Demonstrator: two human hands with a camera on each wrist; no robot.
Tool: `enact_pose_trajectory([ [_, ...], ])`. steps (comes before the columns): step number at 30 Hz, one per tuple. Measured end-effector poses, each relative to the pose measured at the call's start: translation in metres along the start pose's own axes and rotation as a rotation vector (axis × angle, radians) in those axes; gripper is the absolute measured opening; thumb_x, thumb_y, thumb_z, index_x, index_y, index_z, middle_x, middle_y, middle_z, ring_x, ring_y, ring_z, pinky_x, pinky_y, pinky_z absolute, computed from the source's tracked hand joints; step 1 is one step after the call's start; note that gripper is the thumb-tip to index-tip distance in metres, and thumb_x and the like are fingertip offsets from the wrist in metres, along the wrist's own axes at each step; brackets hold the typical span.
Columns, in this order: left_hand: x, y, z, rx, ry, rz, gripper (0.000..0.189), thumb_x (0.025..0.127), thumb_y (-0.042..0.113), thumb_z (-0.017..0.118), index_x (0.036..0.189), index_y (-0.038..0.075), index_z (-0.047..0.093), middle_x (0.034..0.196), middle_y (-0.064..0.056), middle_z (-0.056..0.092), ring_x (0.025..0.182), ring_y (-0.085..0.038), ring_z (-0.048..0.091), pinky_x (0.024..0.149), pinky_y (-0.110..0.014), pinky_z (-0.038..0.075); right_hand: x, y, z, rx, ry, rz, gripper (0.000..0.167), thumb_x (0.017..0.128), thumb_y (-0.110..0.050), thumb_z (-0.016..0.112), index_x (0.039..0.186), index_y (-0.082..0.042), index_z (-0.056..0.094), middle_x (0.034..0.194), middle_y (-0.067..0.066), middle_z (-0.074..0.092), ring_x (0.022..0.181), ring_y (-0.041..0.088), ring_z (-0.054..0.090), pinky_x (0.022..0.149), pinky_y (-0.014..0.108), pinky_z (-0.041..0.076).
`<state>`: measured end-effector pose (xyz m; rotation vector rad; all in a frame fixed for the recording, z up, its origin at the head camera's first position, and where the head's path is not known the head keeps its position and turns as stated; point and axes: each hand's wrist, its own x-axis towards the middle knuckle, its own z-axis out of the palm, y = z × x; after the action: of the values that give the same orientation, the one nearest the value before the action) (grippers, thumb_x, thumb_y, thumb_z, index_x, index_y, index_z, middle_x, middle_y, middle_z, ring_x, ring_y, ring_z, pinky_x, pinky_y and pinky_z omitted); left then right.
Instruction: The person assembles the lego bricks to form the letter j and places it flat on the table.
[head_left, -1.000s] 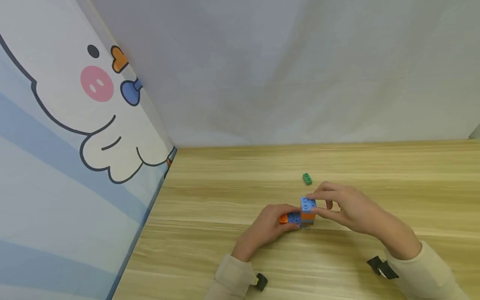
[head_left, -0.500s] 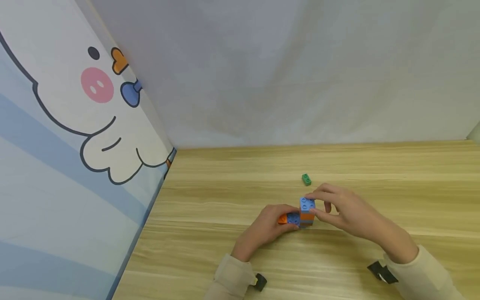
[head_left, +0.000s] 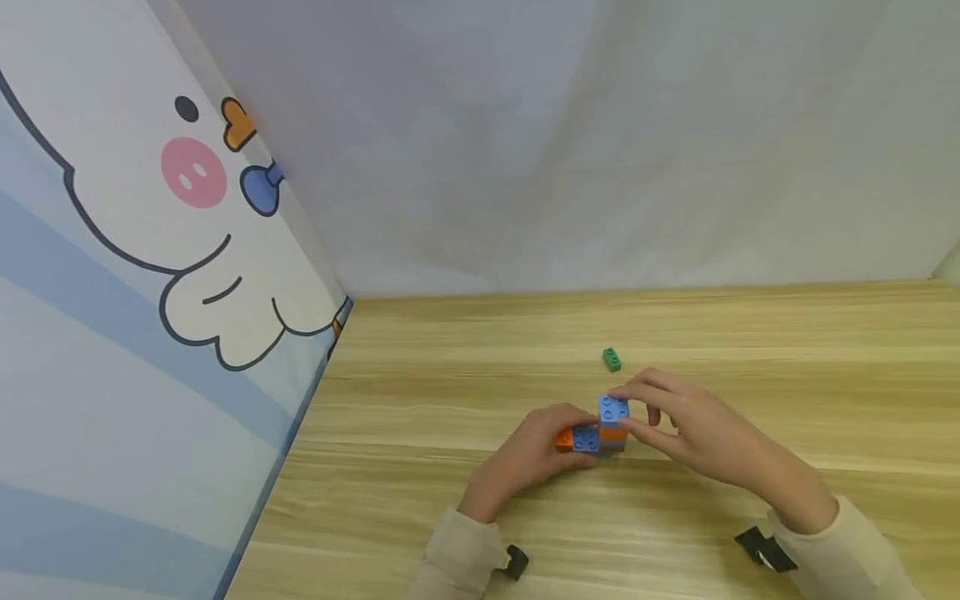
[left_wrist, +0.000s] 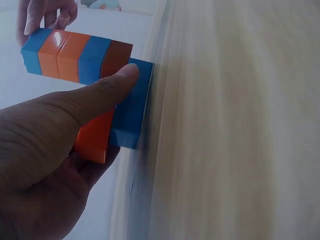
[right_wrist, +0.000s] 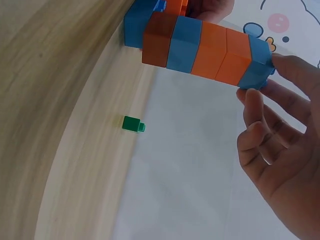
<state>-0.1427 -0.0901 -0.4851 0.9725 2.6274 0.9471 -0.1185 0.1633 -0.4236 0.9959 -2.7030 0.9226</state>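
Note:
A tower of building blocks (head_left: 613, 435) stands upright, banded in blue and orange with a dark orange block (right_wrist: 159, 39) lowest. At its foot lies a blue block (left_wrist: 135, 102), with an orange block (head_left: 564, 440) farther left. My left hand (head_left: 521, 454) holds these low blocks between thumb and fingers; its thumb crosses in front of the tower's foot in the left wrist view. My right hand (head_left: 697, 429) pinches the blue top block (right_wrist: 256, 62) with thumb and index finger, the other fingers loosely bent.
Beyond the tower a small green block (head_left: 612, 359) lies on the wooden table (head_left: 450, 358). A pale curtain (head_left: 600, 167) closes off the back, and a wall panel with a cartoon print (head_left: 247, 308) stands on the left.
The left thumb and fingers have spread slightly, so more of the low blue block shows. The right hand keeps its pinch on the top block, and the tower stays in place.

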Motion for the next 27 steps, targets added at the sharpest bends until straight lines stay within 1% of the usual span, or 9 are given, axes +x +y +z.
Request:
enact_pose_trajectory([
  [3, -0.006, -0.001, -0.004, 0.052, 0.032, 0.011, 0.053, 0.089, 0.033, 0.080, 0.138, 0.018, 0.064, 0.138, 0.001, 0.066, 0.126, -0.014, 0.063, 0.108, -0.029, 0.052, -0.004, -0.002, 0.001, -0.006, 0.031, 0.004, 0.037, 0.098, -0.021, 0.070, 0.134, -0.027, 0.065, 0.124, -0.010, 0.061, 0.079, -0.005, 0.047, 0.055, 0.015, 0.041],
  [5, -0.010, -0.001, -0.007, 0.092, 0.050, 0.006, 0.054, 0.088, 0.032, 0.081, 0.137, 0.018, 0.064, 0.139, 0.000, 0.065, 0.128, -0.016, 0.062, 0.110, -0.032, 0.051, -0.007, -0.003, 0.002, -0.016, 0.063, -0.001, 0.041, 0.096, -0.019, 0.072, 0.135, -0.028, 0.063, 0.129, -0.008, 0.059, 0.080, -0.005, 0.046, 0.054, 0.015, 0.041],
  [8, -0.017, -0.001, -0.013, 0.168, 0.071, -0.006, 0.052, 0.087, 0.028, 0.083, 0.135, 0.018, 0.065, 0.137, 0.000, 0.064, 0.126, -0.016, 0.061, 0.110, -0.033, 0.051, -0.009, -0.005, 0.006, -0.036, 0.117, -0.033, 0.045, 0.091, -0.015, 0.077, 0.133, -0.026, 0.064, 0.130, -0.006, 0.058, 0.080, -0.004, 0.047, 0.053, 0.013, 0.039],
  [10, -0.021, -0.001, -0.015, 0.192, 0.081, -0.013, 0.049, 0.086, 0.024, 0.084, 0.132, 0.018, 0.066, 0.133, 0.001, 0.065, 0.122, -0.016, 0.062, 0.108, -0.032, 0.052, -0.010, -0.006, 0.008, -0.047, 0.152, -0.059, 0.045, 0.087, -0.012, 0.081, 0.128, -0.024, 0.065, 0.128, -0.005, 0.060, 0.080, -0.003, 0.048, 0.052, 0.012, 0.037],
  [13, -0.023, -0.001, -0.016, 0.186, 0.087, -0.019, 0.045, 0.087, 0.018, 0.083, 0.129, 0.018, 0.067, 0.127, 0.002, 0.068, 0.117, -0.014, 0.064, 0.105, -0.030, 0.053, -0.009, -0.006, 0.011, -0.066, 0.183, -0.080, 0.045, 0.082, -0.008, 0.084, 0.121, -0.023, 0.066, 0.122, -0.007, 0.062, 0.078, -0.002, 0.049, 0.053, 0.012, 0.038],
  [16, -0.024, -0.001, -0.015, 0.165, 0.090, -0.025, 0.044, 0.088, 0.016, 0.081, 0.129, 0.017, 0.067, 0.124, 0.003, 0.070, 0.115, -0.012, 0.065, 0.104, -0.028, 0.054, -0.008, -0.006, 0.013, -0.097, 0.190, -0.081, 0.044, 0.080, -0.008, 0.086, 0.117, -0.024, 0.066, 0.117, -0.009, 0.063, 0.076, 0.000, 0.050, 0.054, 0.013, 0.039],
  [22, -0.026, 0.000, -0.015, 0.148, 0.097, -0.040, 0.044, 0.089, 0.017, 0.079, 0.131, 0.018, 0.066, 0.128, 0.003, 0.071, 0.119, -0.012, 0.066, 0.106, -0.029, 0.053, -0.003, -0.004, 0.013, -0.130, 0.201, -0.094, 0.041, 0.079, -0.008, 0.086, 0.113, -0.022, 0.067, 0.113, -0.008, 0.064, 0.073, 0.002, 0.051, 0.055, 0.014, 0.040],
  [27, -0.025, 0.000, -0.015, 0.119, 0.097, -0.049, 0.041, 0.091, 0.019, 0.077, 0.130, 0.020, 0.065, 0.130, 0.005, 0.071, 0.122, -0.012, 0.066, 0.109, -0.031, 0.052, 0.001, -0.001, 0.011, -0.144, 0.199, -0.074, 0.038, 0.082, -0.009, 0.085, 0.113, -0.020, 0.067, 0.115, -0.005, 0.065, 0.072, 0.003, 0.052, 0.052, 0.014, 0.039],
])
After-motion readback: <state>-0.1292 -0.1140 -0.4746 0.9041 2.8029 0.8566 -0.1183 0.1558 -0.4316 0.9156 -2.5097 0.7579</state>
